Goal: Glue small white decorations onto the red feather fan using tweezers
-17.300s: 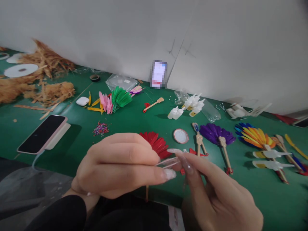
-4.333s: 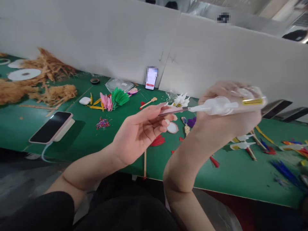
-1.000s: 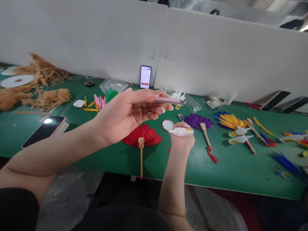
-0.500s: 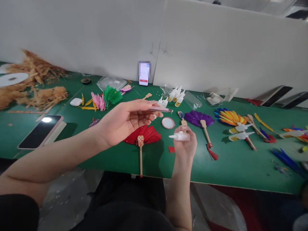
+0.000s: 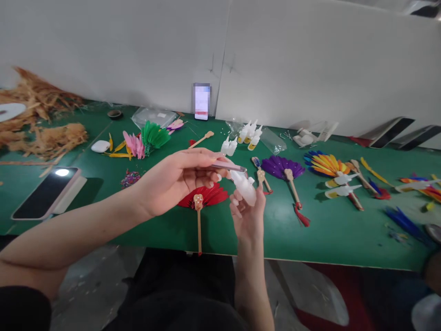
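Note:
My left hand [image 5: 168, 186] is closed around slim pink tweezers [image 5: 225, 166] with a metal tip, held above the table and pointing right. In my right hand [image 5: 246, 216] is a small white glue bottle [image 5: 245, 191], tilted with its nozzle up and to the left, close beside the tweezers' tip. Whether the two touch, I cannot tell. Below my left hand lies a red feather fan [image 5: 215, 195] with a wooden handle and pearl-like dots at its centre. A purple feather fan [image 5: 280, 168] with a red tassel lies right of my right hand.
Several glue bottles [image 5: 253, 138] stand at the back, and others lie by an orange-and-blue fan [image 5: 325, 163]. Green feathers [image 5: 153, 138] and pink feathers [image 5: 133, 145] are at left, near a phone [image 5: 44, 195]. Another phone [image 5: 201, 101] leans against the wall. Brown fibre [image 5: 44, 138] covers the far left.
My right hand has moved up and left, bringing the glue bottle from lying sideways to tilted beside the tweezers' tip. My left hand keeps hold of the tweezers.

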### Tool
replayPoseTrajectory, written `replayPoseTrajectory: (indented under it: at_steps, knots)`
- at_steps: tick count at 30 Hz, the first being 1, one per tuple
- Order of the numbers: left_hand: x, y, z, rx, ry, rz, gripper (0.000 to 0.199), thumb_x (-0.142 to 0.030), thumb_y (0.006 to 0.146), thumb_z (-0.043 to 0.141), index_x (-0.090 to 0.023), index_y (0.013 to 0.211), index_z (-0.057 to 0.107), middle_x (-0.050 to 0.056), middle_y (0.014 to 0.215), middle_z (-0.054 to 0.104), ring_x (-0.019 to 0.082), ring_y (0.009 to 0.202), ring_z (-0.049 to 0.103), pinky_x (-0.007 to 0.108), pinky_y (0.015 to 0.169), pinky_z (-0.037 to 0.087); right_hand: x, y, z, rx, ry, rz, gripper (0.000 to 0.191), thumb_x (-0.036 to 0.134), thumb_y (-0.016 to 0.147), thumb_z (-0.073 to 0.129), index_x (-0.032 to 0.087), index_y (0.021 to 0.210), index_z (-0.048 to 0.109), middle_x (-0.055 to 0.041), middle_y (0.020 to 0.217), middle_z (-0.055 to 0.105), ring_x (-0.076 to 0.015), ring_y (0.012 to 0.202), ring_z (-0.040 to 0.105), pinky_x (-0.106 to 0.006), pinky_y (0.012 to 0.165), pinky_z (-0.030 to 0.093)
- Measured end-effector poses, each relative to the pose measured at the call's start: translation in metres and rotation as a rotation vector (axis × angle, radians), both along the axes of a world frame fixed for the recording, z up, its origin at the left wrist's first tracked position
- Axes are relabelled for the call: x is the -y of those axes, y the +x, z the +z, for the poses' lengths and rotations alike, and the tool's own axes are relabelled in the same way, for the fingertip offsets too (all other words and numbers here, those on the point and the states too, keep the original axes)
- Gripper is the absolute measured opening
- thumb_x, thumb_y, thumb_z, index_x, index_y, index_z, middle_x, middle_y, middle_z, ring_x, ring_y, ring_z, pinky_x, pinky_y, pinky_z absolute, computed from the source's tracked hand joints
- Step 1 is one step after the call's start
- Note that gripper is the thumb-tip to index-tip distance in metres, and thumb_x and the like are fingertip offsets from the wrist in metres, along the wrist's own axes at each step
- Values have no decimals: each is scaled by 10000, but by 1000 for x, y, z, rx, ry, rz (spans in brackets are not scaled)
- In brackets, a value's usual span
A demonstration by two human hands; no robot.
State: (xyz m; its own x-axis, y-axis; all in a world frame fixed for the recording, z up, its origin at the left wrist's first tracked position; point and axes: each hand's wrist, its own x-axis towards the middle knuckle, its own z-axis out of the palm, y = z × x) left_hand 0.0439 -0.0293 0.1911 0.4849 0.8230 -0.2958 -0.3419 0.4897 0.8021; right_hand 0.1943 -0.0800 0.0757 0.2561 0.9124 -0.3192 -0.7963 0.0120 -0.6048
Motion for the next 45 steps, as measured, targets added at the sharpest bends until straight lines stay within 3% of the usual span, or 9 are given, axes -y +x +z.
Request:
replayPoseTrajectory:
  at_steps: [7, 11, 21, 28, 33, 39, 42, 45]
  knots:
    - [3, -7, 3, 21, 69, -48, 173, -107, 847, 603, -88, 768, 756, 45, 774, 721, 69, 616, 613, 109, 588, 553, 17, 3, 29, 97, 115, 27, 294, 495, 729, 725, 213, 781, 660, 46, 489, 567, -79, 388, 493, -122, 270, 257]
    - [5, -9, 7, 46, 77, -60, 170, -110, 842, 614, -102, 745, 753, 39, 803, 740, 66, 616, 626, 103, 591, 553, 23, 4, 33, 186, 211, 42, 308, 514, 804, 656, 209, 815, 695, 30, 504, 586, -80, 389, 479, -123, 259, 234]
    - [8, -12, 10, 64, 109, -81, 178, -104, 849, 615, -100, 733, 750, 34, 770, 731, 63, 614, 639, 91, 589, 548, 27, 0, 38, 157, 265, 46, 271, 481, 852, 638, 221, 811, 704, 25, 514, 578, -78, 379, 469, -137, 259, 242]
    - [10, -16, 10, 43, 107, -70, 186, -97, 858, 589, -114, 747, 738, 27, 753, 726, 64, 594, 631, 101, 577, 553, 29, -1, 43, 165, 269, 48, 239, 495, 837, 644, 262, 830, 697, 18, 517, 579, -87, 367, 401, -168, 247, 111]
    - [12, -17, 11, 12, 106, -51, 163, -108, 844, 610, -108, 724, 719, 28, 737, 713, 61, 573, 619, 95, 535, 534, 30, -1, 46, 150, 299, 87, 260, 494, 862, 610, 264, 860, 733, 7, 520, 577, -84, 377, 399, -170, 246, 81]
    - [12, -15, 14, -26, 132, -31, 171, -108, 842, 603, -114, 706, 706, 40, 772, 717, 71, 591, 623, 125, 568, 534, 33, 1, 45, 225, 270, 75, 349, 540, 875, 570, 235, 893, 738, 11, 529, 555, -89, 393, 422, -175, 261, 183]
    - [14, -16, 15, -73, 182, -12, 175, -123, 852, 602, -141, 711, 704, 37, 752, 711, 99, 611, 631, 165, 556, 526, 35, 0, 45, 291, 199, 10, 395, 580, 846, 585, 216, 863, 737, 18, 519, 553, -96, 400, 447, -196, 299, 288]
    - [15, -16, 14, -67, 242, -8, 200, -117, 870, 586, -161, 709, 697, 22, 728, 706, 106, 603, 625, 185, 540, 513, 37, -2, 45, 328, 149, -55, 408, 590, 845, 569, 215, 854, 727, 7, 529, 562, -118, 429, 488, -214, 316, 307]
